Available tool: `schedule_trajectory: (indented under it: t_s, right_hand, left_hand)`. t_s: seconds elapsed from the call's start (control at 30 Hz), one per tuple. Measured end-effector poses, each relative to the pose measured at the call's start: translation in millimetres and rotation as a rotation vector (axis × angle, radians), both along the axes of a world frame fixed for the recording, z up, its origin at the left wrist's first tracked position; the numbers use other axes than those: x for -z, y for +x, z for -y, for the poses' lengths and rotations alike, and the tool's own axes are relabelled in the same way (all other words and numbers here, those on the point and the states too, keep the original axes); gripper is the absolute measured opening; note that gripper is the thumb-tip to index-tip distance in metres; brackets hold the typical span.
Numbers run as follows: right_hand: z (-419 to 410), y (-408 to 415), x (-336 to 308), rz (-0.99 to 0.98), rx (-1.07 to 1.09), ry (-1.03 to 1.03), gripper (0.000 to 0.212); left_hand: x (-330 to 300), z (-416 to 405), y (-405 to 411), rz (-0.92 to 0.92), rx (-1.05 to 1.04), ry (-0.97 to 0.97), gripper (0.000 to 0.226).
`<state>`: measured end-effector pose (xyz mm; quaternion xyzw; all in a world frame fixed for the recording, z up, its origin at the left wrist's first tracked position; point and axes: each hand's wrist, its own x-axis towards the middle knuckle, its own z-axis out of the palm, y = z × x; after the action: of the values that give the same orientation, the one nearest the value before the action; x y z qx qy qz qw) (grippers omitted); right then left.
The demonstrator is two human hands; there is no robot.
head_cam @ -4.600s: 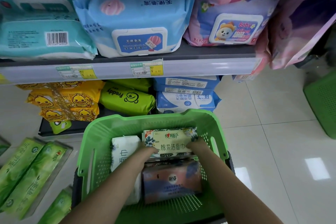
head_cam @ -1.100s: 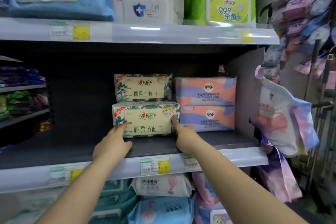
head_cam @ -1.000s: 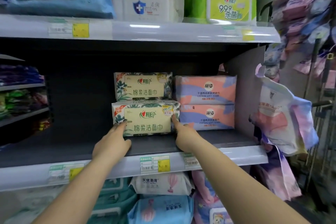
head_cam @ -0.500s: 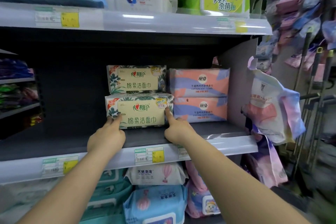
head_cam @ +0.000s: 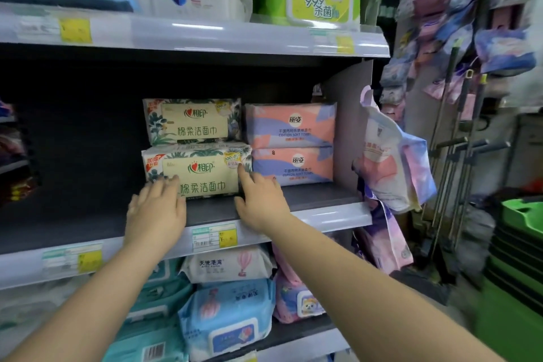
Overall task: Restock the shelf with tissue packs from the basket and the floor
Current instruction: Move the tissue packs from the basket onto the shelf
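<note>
Our left hand (head_cam: pixel 155 209) and right hand (head_cam: pixel 261 200) rest with straight fingers against the front of the lower leaf-print tissue pack (head_cam: pixel 197 170) — gripping nothing. It sits on the dark shelf (head_cam: pixel 88 214), under its twin (head_cam: pixel 192 122), beside the pink-and-purple packs (head_cam: pixel 292 144).

2 leaf-print tissue packs (head_cam: pixel 194 122), 2 pink-purple packs (head_cam: pixel 291 125), 2 hands (head_cam: pixel 155 211).
</note>
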<state>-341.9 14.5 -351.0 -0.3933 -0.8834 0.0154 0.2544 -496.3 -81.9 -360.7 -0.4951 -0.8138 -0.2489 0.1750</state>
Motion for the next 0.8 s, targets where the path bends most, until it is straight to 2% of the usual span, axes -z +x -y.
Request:
schedule_trajectory:
  t_s: [0.07, 0.23, 0.43, 0.57, 0.8]
  right_hand:
    - [4.3, 2.2, 5.5, 0.014, -0.010, 0.083, 0.064]
    - [14.7, 6.4, 15.3, -0.033, -0.056, 0.143, 0.064]
    - [10.8, 10.1, 33.7, 0.098, -0.054, 0.200, 0.070]
    - [10.6, 6.0, 37.3, 0.071, -0.027, 0.251, 0.088]
    - [10.9, 4.2, 43.3, 0.017, -0.027, 0.247, 0.089]
  left_hand:
    - [6.0, 1.5, 16.3, -0.030, 0.034, -0.012, 0.051]
    - [18.8, 0.1, 41.6, -0.080, 0.079, -0.028, 0.052]
    - [40.0, -2.5, 32.7, -0.259, 0.062, -0.019, 0.058]
    - [41.6, -5.3, 34.0, -0.290, 0.037, 0.011, 0.055]
    - [44.9, -5.9, 35.3, -0.299, 0.038, 0.034, 0.053]
